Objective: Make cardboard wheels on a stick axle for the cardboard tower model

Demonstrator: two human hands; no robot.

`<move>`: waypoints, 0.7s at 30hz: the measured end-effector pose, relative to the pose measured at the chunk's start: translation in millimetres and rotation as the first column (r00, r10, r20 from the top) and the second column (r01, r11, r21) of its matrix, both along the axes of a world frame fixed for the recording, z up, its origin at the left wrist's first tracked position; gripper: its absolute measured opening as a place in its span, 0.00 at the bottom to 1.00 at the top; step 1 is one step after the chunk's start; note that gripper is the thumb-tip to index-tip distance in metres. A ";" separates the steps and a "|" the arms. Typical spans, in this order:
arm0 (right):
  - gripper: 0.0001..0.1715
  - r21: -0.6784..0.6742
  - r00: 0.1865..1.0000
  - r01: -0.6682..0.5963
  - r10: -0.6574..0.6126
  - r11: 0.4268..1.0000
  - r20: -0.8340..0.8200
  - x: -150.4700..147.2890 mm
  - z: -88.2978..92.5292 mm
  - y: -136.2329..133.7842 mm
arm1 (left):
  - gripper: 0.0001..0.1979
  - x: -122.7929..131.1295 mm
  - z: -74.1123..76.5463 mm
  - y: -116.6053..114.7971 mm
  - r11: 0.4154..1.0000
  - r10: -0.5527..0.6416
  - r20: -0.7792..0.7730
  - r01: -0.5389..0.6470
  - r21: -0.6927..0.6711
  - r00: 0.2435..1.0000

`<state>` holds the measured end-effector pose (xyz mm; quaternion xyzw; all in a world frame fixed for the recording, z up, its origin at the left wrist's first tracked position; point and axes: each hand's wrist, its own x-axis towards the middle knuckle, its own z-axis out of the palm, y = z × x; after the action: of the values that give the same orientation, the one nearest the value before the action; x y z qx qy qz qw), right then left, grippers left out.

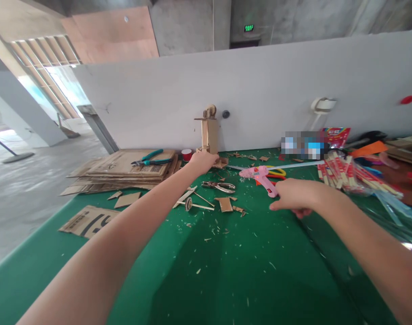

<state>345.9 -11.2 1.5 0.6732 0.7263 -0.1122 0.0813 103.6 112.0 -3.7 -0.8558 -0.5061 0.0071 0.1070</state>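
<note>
My left hand (204,162) reaches far forward, its fingers closed around the foot of an upright cardboard model (209,133). A round wooden-looking piece sits on top of that model; my fingertips are partly hidden. To the right, a pink hot glue gun (259,174) points its nozzle left, toward the model. My right hand (292,196) is at the end of its handle, thumb stretched out below it and the other fingers partly hidden. The handle shows almost whole, not wrapped by the fingers. Metal pliers (219,186) lie between my hands.
Left are stacked cardboard sheets (124,164) with teal-handled pliers (151,160) on top. Cardboard scraps (225,204) and sticks with a small wheel (188,204) lie on the green table (226,280). Yellow-and-orange scissors handles (276,171) and bundled wooden sticks (339,171) are right; a white partition (260,85) stands behind.
</note>
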 end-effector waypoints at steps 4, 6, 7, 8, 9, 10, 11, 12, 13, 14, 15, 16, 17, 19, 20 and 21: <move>0.16 -0.174 0.963 -0.210 0.172 0.962 -0.208 -26.4 -1.0 -10.0 | 0.15 -12.6 7.2 -23.9 1.000 -0.018 0.029 0.018 0.017 0.999; 0.16 0.064 0.889 -0.350 0.353 0.935 -0.291 -44.8 -7.3 -14.2 | 0.15 -20.0 8.0 -36.6 0.999 -0.017 0.056 0.015 0.030 0.998; 0.16 0.168 0.866 -0.374 0.409 0.912 -0.288 -55.0 -11.7 -16.4 | 0.16 -23.7 7.7 -42.4 0.999 -0.014 0.073 0.011 0.038 0.997; 0.17 0.257 0.852 -0.393 0.455 0.883 -0.260 -65.4 -16.6 -18.4 | 0.16 -27.1 7.0 -47.6 0.999 -0.010 0.091 0.006 0.046 0.996; 0.17 0.338 0.839 -0.407 0.493 0.849 -0.228 -75.7 -21.7 -20.2 | 0.17 -30.2 6.0 -52.3 0.999 -0.009 0.109 0.003 0.051 0.994; 0.16 0.393 0.837 -0.418 0.516 0.819 -0.185 -85.6 -26.5 -21.5 | 0.18 -32.8 4.9 -56.4 0.998 -0.009 0.128 0.002 0.057 0.992; 0.17 0.426 0.844 -0.421 0.518 0.801 -0.139 -94.9 -31.0 -22.0 | 0.18 -34.9 3.8 -60.0 0.998 -0.011 0.147 0.002 0.060 0.989; 0.17 0.441 0.850 -0.435 0.520 0.785 -0.086 -103.1 -34.9 -21.7 | 0.18 -36.4 2.7 -63.2 0.998 -0.014 0.164 0.004 0.063 0.986; 0.17 0.438 0.853 -0.458 0.521 0.774 -0.027 -110.2 -38.2 -20.5 | 0.18 -37.5 1.8 -66.3 0.998 -0.016 0.180 0.004 0.067 0.983; 0.17 0.422 0.855 -0.479 0.519 0.770 0.023 -116.0 -40.8 -18.6 | 0.17 -38.2 1.1 -69.3 0.997 -0.017 0.193 0.003 0.071 0.981; 0.16 0.401 0.852 -0.498 0.520 0.769 0.061 -120.5 -42.9 -16.1 | 0.17 -38.6 0.7 -72.4 0.997 -0.018 0.205 0.003 0.072 0.979; 0.15 0.384 0.851 -0.507 0.519 0.771 0.081 -123.8 -44.5 -13.6 | 0.17 -39.0 0.5 -75.7 0.997 -0.022 0.221 0.006 0.072 0.975; 0.14 0.371 0.852 -0.510 0.516 0.776 0.091 -126.1 -45.7 -11.4 | 0.16 -39.4 0.4 -79.2 0.997 -0.030 0.237 0.013 0.073 0.971; 0.13 0.356 0.862 -0.497 0.498 0.792 0.095 -127.8 -47.0 -9.4 | 0.15 -40.5 0.6 -86.8 0.996 -0.054 0.270 0.033 0.083 0.961; 0.13 0.348 0.869 -0.486 0.485 0.802 0.098 -127.5 -47.1 -10.1 | 0.15 -41.1 0.5 -90.7 0.995 -0.065 0.281 0.040 0.093 0.958; 0.13 0.337 0.876 -0.475 0.471 0.813 0.100 -126.5 -46.8 -11.9 | 0.15 -41.6 0.2 -94.8 0.994 -0.072 0.286 0.044 0.103 0.955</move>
<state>219.4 -23.1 -45.3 0.4756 0.8783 0.0471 -0.0105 62.1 17.2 -3.5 -0.8560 -0.4906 -0.1456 0.0728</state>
